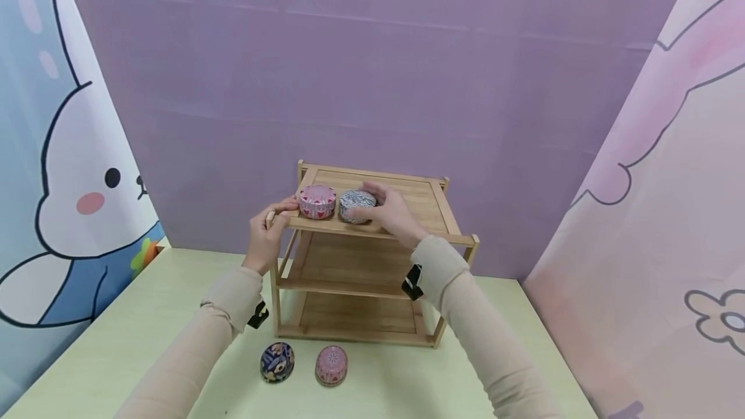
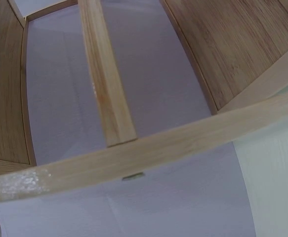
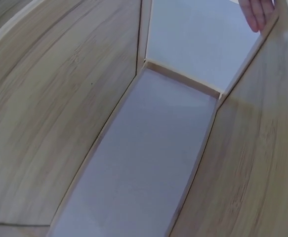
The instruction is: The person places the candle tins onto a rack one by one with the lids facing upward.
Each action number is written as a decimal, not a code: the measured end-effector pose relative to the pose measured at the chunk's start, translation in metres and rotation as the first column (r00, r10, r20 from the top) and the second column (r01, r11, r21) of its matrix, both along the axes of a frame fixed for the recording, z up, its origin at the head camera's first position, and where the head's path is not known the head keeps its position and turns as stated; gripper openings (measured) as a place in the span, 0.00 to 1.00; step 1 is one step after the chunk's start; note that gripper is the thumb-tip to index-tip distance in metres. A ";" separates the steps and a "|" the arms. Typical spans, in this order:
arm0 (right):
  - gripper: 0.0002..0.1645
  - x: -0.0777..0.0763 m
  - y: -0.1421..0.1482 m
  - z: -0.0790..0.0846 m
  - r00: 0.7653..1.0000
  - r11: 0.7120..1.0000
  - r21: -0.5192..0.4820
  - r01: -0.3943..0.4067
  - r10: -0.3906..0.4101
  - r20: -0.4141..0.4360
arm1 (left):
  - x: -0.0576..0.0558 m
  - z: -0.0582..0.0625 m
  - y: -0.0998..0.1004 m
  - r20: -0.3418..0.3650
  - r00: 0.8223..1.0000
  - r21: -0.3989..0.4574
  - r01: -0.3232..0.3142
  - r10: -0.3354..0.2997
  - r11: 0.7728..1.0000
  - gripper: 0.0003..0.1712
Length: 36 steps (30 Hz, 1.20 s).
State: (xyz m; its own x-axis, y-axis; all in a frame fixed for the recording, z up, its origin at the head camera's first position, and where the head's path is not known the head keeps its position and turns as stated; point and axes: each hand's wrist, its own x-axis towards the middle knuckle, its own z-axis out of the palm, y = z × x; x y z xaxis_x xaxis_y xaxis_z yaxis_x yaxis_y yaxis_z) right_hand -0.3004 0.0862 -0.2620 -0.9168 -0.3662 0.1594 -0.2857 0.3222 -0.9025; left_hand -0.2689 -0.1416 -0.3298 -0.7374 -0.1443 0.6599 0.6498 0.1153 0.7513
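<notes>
On top of a small wooden shelf rack, my right hand holds a round blue-and-white patterned tin, thumb at its front and fingers behind. A pink tin with red heart shapes sits just left of it, near the front edge. My left hand holds the rack's top left front corner, its fingertips close to the pink tin. Some of its fingers show beyond the rack's side in the right wrist view. The left wrist view shows the rack's bars; both tins are out of sight there.
Two more tins lie on the pale table before the rack: a dark blue patterned one and a pink one. Two lower boards sit under the top. A purple cloth hangs behind, with printed cloths at both sides.
</notes>
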 end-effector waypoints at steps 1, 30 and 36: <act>0.46 0.000 0.001 0.000 1.000 1.000 -0.028 -0.003 0.003 0.005 | 0.000 0.000 0.000 0.000 1.000 0.000 -0.001 0.001 1.000 0.13; 0.19 0.096 0.025 -0.032 0.967 0.937 -0.324 -0.130 0.048 -0.251 | 0.002 0.003 -0.002 -0.027 1.000 0.017 -0.004 0.005 1.000 0.13; 0.19 0.100 0.041 -0.075 0.987 0.959 -0.271 -0.083 0.042 -0.154 | 0.003 0.001 -0.001 0.015 1.000 0.005 -0.009 0.009 1.000 0.13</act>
State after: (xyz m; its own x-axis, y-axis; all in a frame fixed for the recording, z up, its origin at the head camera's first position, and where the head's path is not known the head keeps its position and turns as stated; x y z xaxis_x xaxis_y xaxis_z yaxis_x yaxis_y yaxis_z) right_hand -0.2006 0.1268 -0.3371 -0.8529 -0.3445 0.3922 -0.4319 0.0437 -0.9008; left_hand -0.2664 -0.1426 -0.3288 -0.7455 -0.1545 0.6483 0.6377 0.1176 0.7613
